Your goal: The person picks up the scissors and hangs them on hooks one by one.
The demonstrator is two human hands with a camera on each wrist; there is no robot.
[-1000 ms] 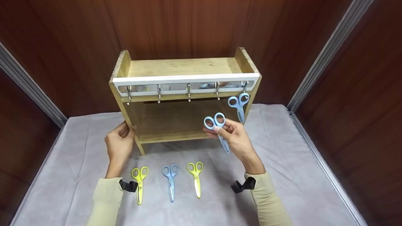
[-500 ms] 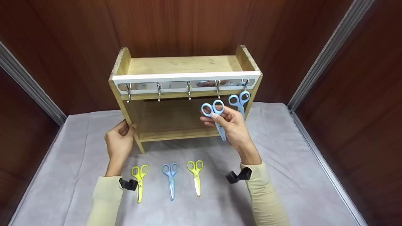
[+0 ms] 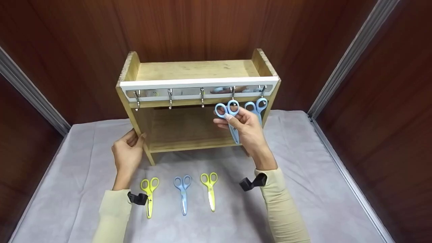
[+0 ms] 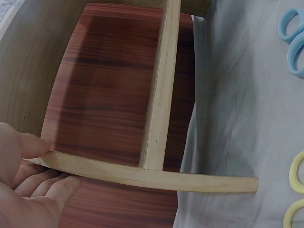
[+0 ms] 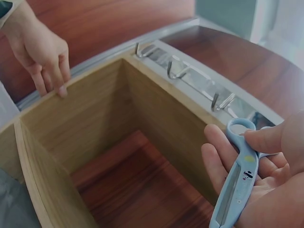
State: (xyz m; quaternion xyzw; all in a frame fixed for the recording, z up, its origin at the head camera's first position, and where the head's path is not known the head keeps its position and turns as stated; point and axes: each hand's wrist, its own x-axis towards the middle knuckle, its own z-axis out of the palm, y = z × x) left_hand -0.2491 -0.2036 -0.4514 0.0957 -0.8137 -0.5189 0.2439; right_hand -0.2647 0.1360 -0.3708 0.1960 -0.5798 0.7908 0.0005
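My right hand [image 3: 248, 126] pinches a pair of light-blue scissors [image 5: 240, 178] near the handles, thumb on top, blades pointing down. Their finger loops [image 3: 226, 108] overlap the lower end of the second hook from the right [image 3: 233, 91]. My left hand [image 3: 128, 148] grips the left side panel of the wooden shelf [image 3: 195, 147]; in the left wrist view its thumb and fingers lie on either side of the panel's edge [image 4: 95, 168]. Another light-blue pair of scissors [image 3: 260, 104] hangs from the rightmost hook, partly hidden behind my right hand.
On the grey cloth [image 3: 84, 168] in front of the shelf lie a yellow pair of scissors [image 3: 150, 199], a blue pair [image 3: 183, 195] and another yellow pair [image 3: 210, 192]. The white hook rail [image 3: 189, 82] carries several metal hooks. Dark wood-grain walls [image 3: 202, 30] stand behind and at the sides.
My right hand has raised the held light-blue scissors from in front of the shelf opening up to the hook rail. My left hand has stayed on the side panel.
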